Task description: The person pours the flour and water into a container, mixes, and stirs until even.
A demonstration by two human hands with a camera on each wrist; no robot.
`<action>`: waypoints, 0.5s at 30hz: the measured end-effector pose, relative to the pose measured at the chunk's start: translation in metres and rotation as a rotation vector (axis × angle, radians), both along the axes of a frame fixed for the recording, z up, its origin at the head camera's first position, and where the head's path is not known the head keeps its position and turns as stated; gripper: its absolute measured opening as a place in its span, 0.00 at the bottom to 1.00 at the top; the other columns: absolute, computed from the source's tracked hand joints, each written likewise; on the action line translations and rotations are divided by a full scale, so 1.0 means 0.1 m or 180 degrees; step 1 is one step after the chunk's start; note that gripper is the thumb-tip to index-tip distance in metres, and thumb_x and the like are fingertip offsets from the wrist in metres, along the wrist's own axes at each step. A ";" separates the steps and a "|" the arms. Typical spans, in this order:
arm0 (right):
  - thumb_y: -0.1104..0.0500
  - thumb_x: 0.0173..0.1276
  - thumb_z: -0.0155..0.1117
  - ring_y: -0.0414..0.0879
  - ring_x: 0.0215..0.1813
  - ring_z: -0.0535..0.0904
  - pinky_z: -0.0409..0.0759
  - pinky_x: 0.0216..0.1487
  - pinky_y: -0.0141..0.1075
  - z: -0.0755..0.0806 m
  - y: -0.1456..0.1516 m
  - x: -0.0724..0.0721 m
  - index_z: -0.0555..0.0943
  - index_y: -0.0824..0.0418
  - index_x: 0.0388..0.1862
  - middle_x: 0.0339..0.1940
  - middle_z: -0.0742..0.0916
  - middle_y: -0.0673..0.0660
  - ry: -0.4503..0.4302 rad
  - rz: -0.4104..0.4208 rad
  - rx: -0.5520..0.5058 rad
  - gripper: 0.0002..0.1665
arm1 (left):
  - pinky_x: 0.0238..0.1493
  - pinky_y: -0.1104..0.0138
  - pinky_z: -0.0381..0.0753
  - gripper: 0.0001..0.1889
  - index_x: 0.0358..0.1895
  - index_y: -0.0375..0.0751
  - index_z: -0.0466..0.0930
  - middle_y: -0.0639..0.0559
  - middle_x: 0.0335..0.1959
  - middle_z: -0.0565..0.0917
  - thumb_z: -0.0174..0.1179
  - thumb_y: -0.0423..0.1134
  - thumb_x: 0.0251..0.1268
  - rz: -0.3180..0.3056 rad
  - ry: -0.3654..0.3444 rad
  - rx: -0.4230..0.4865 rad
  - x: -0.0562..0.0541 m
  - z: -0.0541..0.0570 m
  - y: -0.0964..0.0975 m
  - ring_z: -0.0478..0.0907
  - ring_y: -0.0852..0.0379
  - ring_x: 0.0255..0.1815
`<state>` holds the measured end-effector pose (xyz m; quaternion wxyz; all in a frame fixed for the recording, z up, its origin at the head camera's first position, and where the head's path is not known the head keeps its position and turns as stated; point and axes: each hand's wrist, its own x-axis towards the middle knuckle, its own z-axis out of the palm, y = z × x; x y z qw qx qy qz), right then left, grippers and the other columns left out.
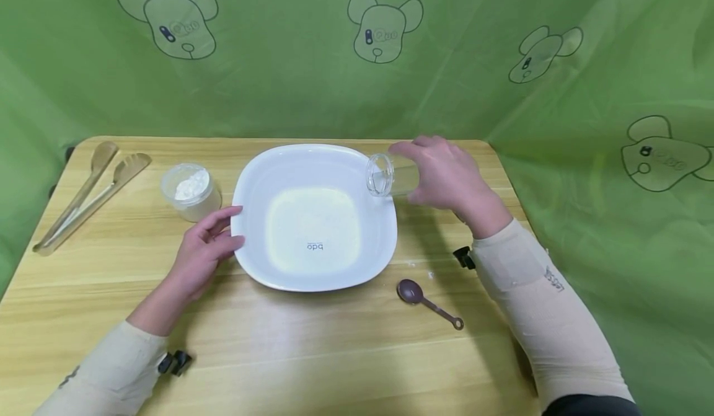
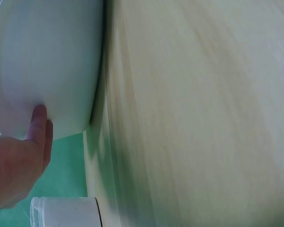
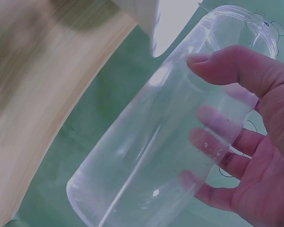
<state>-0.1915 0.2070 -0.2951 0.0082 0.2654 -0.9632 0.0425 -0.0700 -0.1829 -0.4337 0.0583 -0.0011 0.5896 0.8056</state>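
A white basin (image 1: 315, 279) stands on the table. My left hand (image 1: 203, 248) grips its left rim; the left wrist view shows fingertips (image 2: 38, 118) against the outer wall. My right hand (image 1: 449, 174) holds a clear jar (image 3: 132, 146) tipped on its side, thumb and fingers wrapped round the body. The jar's open mouth (image 1: 380, 175) points left over the basin's right rim. Whether liquid is in the jar or the basin I cannot tell. Beside my left hand sits a clear tub (image 1: 201, 207) of white powder.
Salad tongs (image 1: 83, 202), one end a spoon and the other a fork, lie at the table's left. A brown measuring spoon (image 1: 411, 292) rests at the front right of the basin, near a few small wet-looking spots. Green cloth (image 1: 295, 93) hangs behind and right of the table.
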 end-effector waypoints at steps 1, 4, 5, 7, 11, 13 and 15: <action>0.64 0.37 0.75 0.63 0.51 0.79 0.81 0.29 0.51 0.00 0.00 0.00 0.77 0.49 0.67 0.58 0.81 0.63 0.0003 0.0001 0.0011 0.50 | 0.51 0.66 0.84 0.27 0.68 0.32 0.70 0.42 0.60 0.77 0.59 0.20 0.65 -0.0001 -0.0001 -0.0009 0.00 0.00 0.00 0.81 0.53 0.53; 0.64 0.38 0.74 0.63 0.50 0.80 0.80 0.26 0.50 0.02 -0.02 0.02 0.77 0.49 0.67 0.58 0.82 0.63 0.0024 0.0010 0.0042 0.50 | 0.51 0.65 0.84 0.27 0.68 0.32 0.70 0.41 0.60 0.77 0.59 0.21 0.65 -0.0004 -0.0007 -0.0020 0.00 0.00 0.00 0.81 0.53 0.53; 0.64 0.38 0.74 0.63 0.50 0.80 0.80 0.25 0.49 0.03 -0.02 0.03 0.77 0.49 0.67 0.58 0.82 0.63 0.0031 0.0015 0.0052 0.50 | 0.51 0.65 0.84 0.27 0.68 0.32 0.70 0.42 0.60 0.77 0.59 0.21 0.65 -0.0002 -0.0010 -0.0025 0.00 0.00 0.00 0.81 0.53 0.53; 0.65 0.38 0.74 0.62 0.50 0.80 0.80 0.25 0.48 0.04 -0.04 0.04 0.77 0.48 0.67 0.57 0.82 0.62 0.0045 0.0027 0.0065 0.49 | 0.51 0.66 0.84 0.27 0.68 0.31 0.70 0.42 0.59 0.77 0.59 0.20 0.65 -0.0005 -0.0003 -0.0017 -0.01 -0.01 0.00 0.81 0.53 0.53; 0.65 0.38 0.75 0.62 0.50 0.80 0.80 0.26 0.49 0.06 -0.05 0.05 0.77 0.49 0.67 0.57 0.82 0.62 0.0060 0.0052 0.0092 0.49 | 0.50 0.66 0.84 0.27 0.68 0.31 0.69 0.42 0.59 0.78 0.59 0.20 0.65 -0.0002 0.0005 0.0001 -0.01 -0.01 0.00 0.81 0.53 0.53; 0.65 0.38 0.75 0.62 0.50 0.79 0.81 0.26 0.49 0.07 -0.06 0.06 0.77 0.49 0.67 0.57 0.82 0.62 0.0068 0.0058 0.0106 0.49 | 0.50 0.66 0.84 0.27 0.68 0.31 0.70 0.42 0.59 0.78 0.59 0.20 0.65 0.0003 0.0007 0.0006 -0.01 -0.01 0.00 0.81 0.53 0.53; 0.64 0.39 0.75 0.62 0.50 0.79 0.81 0.26 0.50 0.07 -0.07 0.06 0.77 0.48 0.67 0.56 0.82 0.62 0.0073 0.0057 0.0120 0.49 | 0.50 0.66 0.84 0.27 0.67 0.31 0.70 0.42 0.59 0.78 0.59 0.20 0.65 -0.0003 0.0014 0.0017 0.00 -0.01 -0.01 0.81 0.53 0.53</action>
